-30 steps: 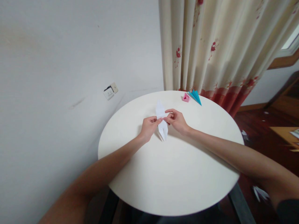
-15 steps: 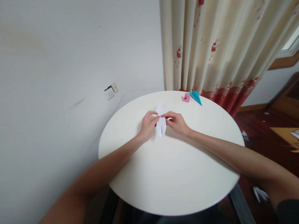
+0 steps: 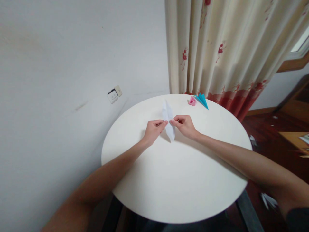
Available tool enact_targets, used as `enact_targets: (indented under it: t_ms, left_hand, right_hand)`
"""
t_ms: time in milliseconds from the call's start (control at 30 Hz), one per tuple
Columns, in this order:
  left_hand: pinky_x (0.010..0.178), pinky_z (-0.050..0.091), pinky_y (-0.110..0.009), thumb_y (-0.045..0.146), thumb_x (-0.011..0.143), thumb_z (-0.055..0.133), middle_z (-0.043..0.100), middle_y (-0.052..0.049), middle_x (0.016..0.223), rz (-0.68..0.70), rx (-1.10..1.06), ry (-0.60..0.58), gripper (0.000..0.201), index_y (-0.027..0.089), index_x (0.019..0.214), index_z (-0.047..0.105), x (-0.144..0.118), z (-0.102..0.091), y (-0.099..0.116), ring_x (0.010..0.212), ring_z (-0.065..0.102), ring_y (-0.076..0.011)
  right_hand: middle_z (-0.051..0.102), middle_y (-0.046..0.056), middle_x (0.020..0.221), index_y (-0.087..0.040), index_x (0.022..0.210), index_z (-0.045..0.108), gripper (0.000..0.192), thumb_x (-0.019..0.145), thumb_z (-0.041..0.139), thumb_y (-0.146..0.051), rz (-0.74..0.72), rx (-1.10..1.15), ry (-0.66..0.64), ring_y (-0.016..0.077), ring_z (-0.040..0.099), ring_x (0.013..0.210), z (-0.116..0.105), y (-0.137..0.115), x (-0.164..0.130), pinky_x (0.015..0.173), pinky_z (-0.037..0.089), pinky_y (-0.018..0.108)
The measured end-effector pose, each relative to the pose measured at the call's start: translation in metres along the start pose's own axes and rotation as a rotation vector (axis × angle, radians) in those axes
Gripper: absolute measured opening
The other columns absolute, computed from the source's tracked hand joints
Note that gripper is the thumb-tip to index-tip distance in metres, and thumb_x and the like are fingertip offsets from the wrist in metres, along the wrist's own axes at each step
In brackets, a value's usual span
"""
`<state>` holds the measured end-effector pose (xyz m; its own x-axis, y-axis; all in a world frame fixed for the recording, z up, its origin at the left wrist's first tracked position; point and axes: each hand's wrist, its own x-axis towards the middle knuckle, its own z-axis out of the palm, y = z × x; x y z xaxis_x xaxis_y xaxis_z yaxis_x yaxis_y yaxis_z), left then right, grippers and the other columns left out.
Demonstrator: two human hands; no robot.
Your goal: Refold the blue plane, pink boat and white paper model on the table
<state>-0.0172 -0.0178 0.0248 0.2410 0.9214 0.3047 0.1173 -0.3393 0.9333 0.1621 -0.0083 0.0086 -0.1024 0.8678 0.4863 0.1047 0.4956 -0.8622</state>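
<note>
A folded sheet of white paper (image 3: 168, 112), long and narrow with pointed ends, is held between my two hands over the table. My left hand (image 3: 154, 130) pinches its left edge near the middle, thumb on top. Opposite, my right hand (image 3: 185, 125) pinches the right edge, the thumb also on the upper face. Both sets of fingertips are partly hidden behind the paper. A crease or gap runs lengthwise between the two thumbs.
The round white table (image 3: 178, 180) stands against a wall with a socket (image 3: 112, 96). Near its far edge lie a small pink folded paper (image 3: 192, 101) and a blue paper plane (image 3: 202, 100). A flowered curtain (image 3: 217, 48) hangs behind.
The white paper now shows one long pointed shape; before, its near end was split into two points. My thumbs have moved onto its upper face near the middle.
</note>
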Motion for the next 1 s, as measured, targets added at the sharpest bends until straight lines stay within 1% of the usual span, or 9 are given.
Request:
enact_targets:
  t_ms: [67,133,200,267,333,467,700,833,1000]
  left_hand:
    - [0.05,0.026,-0.026,0.052,0.079,0.072,0.045,0.003,0.053,0.028,0.011,0.036,0.044,0.016,0.055,0.061,0.0,0.001,0.0,0.052,0.038,-0.0096]
    - [0.053,0.032,-0.026,0.052,0.076,0.074,0.054,0.0,0.061,0.036,-0.021,0.036,0.04,0.016,0.061,0.067,0.0,0.002,-0.001,0.058,0.045,-0.0115]
    - [0.056,0.036,-0.026,0.052,0.075,0.075,0.061,-0.002,0.068,0.008,-0.072,0.009,0.038,0.016,0.066,0.071,0.001,0.003,-0.003,0.062,0.05,-0.0131]
    - [0.058,0.038,-0.027,0.053,0.076,0.074,0.064,-0.003,0.069,-0.044,-0.115,-0.019,0.039,0.015,0.068,0.072,0.001,0.004,-0.006,0.063,0.053,-0.014]
    - [0.059,0.039,-0.027,0.054,0.075,0.074,0.064,-0.003,0.064,-0.076,-0.127,-0.019,0.041,0.015,0.065,0.07,0.001,0.005,-0.008,0.061,0.053,-0.0142]
    - [0.058,0.039,-0.027,0.054,0.071,0.078,0.061,-0.002,0.059,-0.084,-0.105,0.006,0.043,0.015,0.058,0.065,0.002,0.004,-0.01,0.059,0.052,-0.0137]
    - [0.058,0.039,-0.026,0.056,0.071,0.077,0.06,-0.001,0.058,-0.071,-0.066,-0.004,0.045,0.015,0.058,0.065,0.003,0.002,-0.009,0.056,0.05,-0.0125]
    - [0.055,0.037,-0.026,0.064,0.072,0.072,0.059,-0.002,0.056,-0.081,-0.04,-0.063,0.052,0.015,0.056,0.064,0.004,0.004,-0.011,0.055,0.048,-0.0129]
    - [0.054,0.036,-0.026,0.068,0.074,0.069,0.06,-0.002,0.06,-0.088,-0.06,-0.026,0.055,0.015,0.061,0.065,0.005,0.004,-0.019,0.055,0.048,-0.0127]
  right_hand:
    - [0.052,-0.002,0.057,-0.017,0.06,0.061,0.043,0.077,0.068,-0.056,0.032,0.044,-0.028,0.0117,0.041,0.055,0.002,0.001,-0.001,0.053,0.031,0.027]
    - [0.049,-0.002,0.054,-0.018,0.055,0.057,0.047,0.077,0.066,-0.059,0.051,0.068,-0.058,0.0115,0.04,0.055,0.004,0.001,-0.002,0.054,0.031,0.027]
    - [0.047,-0.002,0.053,-0.018,0.053,0.054,0.049,0.077,0.064,-0.06,0.06,0.077,-0.1,0.0115,0.039,0.054,0.006,0.0,-0.003,0.055,0.032,0.027]
    - [0.048,-0.002,0.054,-0.018,0.054,0.055,0.05,0.079,0.061,-0.06,0.067,0.071,-0.126,0.0119,0.04,0.055,0.007,0.001,-0.003,0.055,0.032,0.028]
    - [0.049,-0.001,0.055,-0.018,0.056,0.057,0.049,0.081,0.058,-0.06,0.071,0.04,-0.118,0.0124,0.041,0.056,0.007,0.002,-0.004,0.056,0.032,0.028]
    - [0.047,-0.002,0.056,-0.018,0.057,0.054,0.047,0.082,0.058,-0.058,0.06,-0.022,-0.065,0.0122,0.04,0.057,0.009,0.004,-0.005,0.056,0.032,0.027]
    - [0.05,-0.002,0.061,-0.019,0.062,0.052,0.039,0.082,0.059,-0.053,0.042,0.019,-0.076,0.0125,0.043,0.059,0.011,0.008,-0.005,0.058,0.036,0.027]
    - [0.05,-0.002,0.059,-0.02,0.062,0.05,0.04,0.078,0.064,-0.054,0.068,0.032,-0.061,0.0124,0.043,0.058,0.01,0.01,-0.004,0.055,0.035,0.026]
    - [0.05,-0.003,0.055,-0.02,0.059,0.05,0.044,0.073,0.067,-0.057,0.149,0.09,-0.084,0.0112,0.044,0.054,0.011,0.009,-0.002,0.052,0.034,0.025]
